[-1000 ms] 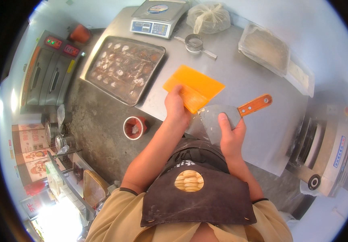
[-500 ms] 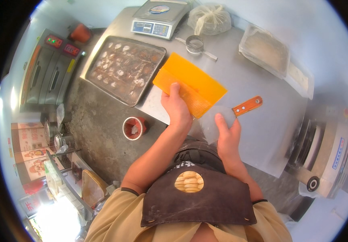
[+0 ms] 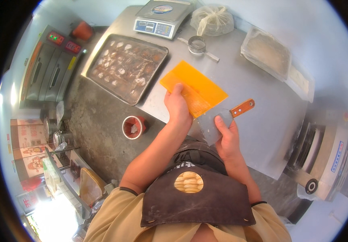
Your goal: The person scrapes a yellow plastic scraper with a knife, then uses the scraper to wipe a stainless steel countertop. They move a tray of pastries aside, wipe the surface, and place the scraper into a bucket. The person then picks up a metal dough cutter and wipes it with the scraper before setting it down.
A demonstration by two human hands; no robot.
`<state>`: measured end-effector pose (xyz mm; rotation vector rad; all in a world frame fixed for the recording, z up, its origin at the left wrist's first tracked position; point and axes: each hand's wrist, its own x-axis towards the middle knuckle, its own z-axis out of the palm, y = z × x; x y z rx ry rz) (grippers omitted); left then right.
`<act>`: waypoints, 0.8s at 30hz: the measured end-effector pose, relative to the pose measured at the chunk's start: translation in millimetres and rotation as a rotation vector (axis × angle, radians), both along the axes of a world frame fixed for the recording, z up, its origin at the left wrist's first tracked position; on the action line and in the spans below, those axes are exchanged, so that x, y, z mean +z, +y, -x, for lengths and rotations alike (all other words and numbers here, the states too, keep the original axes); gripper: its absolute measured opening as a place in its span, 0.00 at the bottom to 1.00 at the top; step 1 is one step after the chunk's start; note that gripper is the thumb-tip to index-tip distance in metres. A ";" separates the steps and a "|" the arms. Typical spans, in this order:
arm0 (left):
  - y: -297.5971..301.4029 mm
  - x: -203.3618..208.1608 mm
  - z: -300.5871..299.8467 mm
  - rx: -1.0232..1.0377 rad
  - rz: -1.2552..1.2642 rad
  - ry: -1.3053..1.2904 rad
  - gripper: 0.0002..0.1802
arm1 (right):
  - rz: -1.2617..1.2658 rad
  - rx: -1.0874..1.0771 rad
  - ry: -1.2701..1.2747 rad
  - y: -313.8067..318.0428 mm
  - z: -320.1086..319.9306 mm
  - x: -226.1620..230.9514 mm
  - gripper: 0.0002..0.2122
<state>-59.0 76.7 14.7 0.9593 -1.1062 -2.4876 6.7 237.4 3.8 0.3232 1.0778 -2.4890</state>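
My left hand [image 3: 178, 105] is closed on a wide, rectangular orange plastic scraper [image 3: 202, 82], thumb on its face. The scraper's far half is smooth; the near half looks textured. To the right, my right hand [image 3: 227, 139] pinches the metal blade of a putty-knife-like scraper [image 3: 213, 126], whose riveted wooden handle [image 3: 242, 108] points away to the far right. The blade's upper left corner lies close to the orange scraper's lower edge; whether they touch I cannot tell. Both tools are held above the near edge of the metal table [image 3: 262, 121].
A dark baking tray [image 3: 125, 66] with flour-dusted lumps sits at left. Farther back are a digital scale [image 3: 158, 24], a ring-shaped metal tool [image 3: 197, 45], a tied plastic bag [image 3: 212, 21] and a clear tub [image 3: 266, 52]. A machine [image 3: 323, 155] stands right; a red bin [image 3: 133, 127] is on the floor.
The orange scraper has tipped and come slightly nearer to me. The metal scraper has shifted a little left, and its blade shows darker now. Both hands keep their hold.
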 end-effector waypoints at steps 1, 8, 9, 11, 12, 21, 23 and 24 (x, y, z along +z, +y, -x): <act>-2.1 -6.2 0.4 -0.008 -0.044 -0.003 0.22 | 0.012 -0.003 0.001 -0.7 -0.5 -0.5 0.17; -2.3 -4.9 -0.6 -0.082 -0.200 -0.136 0.24 | 0.025 0.034 0.080 6.8 -0.8 -15.6 0.14; -2.1 -2.3 -2.3 -0.089 -0.209 -0.149 0.25 | 0.009 0.047 0.109 9.4 -0.6 -18.2 0.14; -3.7 -7.3 -1.5 -0.111 -0.236 -0.165 0.25 | 0.009 0.062 0.150 13.7 -2.8 -20.8 0.13; -4.3 -9.8 -1.3 -0.122 -0.251 -0.173 0.25 | 0.023 0.066 0.163 14.9 -3.5 -16.7 0.13; -5.1 -4.5 -3.6 -0.048 -0.202 -0.122 0.23 | -0.221 -0.026 0.235 16.6 2.7 -2.6 0.12; -5.2 -9.2 -3.8 -0.005 -0.155 -0.082 0.21 | -0.264 -0.051 0.226 14.3 2.1 -0.2 0.12; -4.7 -7.3 -3.3 0.016 -0.132 -0.062 0.21 | -0.277 -0.070 0.210 12.6 1.1 2.0 0.12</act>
